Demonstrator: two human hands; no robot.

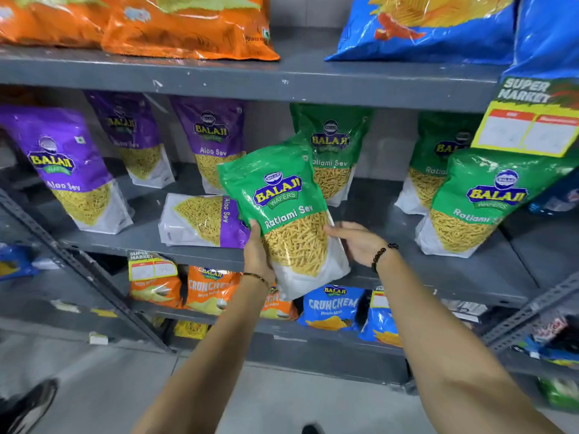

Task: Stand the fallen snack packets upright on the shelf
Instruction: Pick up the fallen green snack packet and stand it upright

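Note:
A green Ratlami Sev packet (pixel 283 208) is held up in front of the middle grey shelf (pixel 407 261), tilted slightly left. My left hand (pixel 257 255) grips its lower left edge. My right hand (pixel 360 242) touches its lower right edge with fingers spread. Just behind and to the left, a purple Aloo Sev packet (pixel 200 220) lies flat on its side on the shelf. Other purple packets (pixel 69 170) and green packets (pixel 470 208) stand upright along the same shelf.
The shelf above carries orange bags (pixel 175 29) and blue bags (pixel 432 26). A yellow price tag (pixel 529 126) hangs at the right. The lower shelf holds orange and blue Crunchem bags (pixel 332 308). A slanted metal brace (pixel 78 264) crosses at the left.

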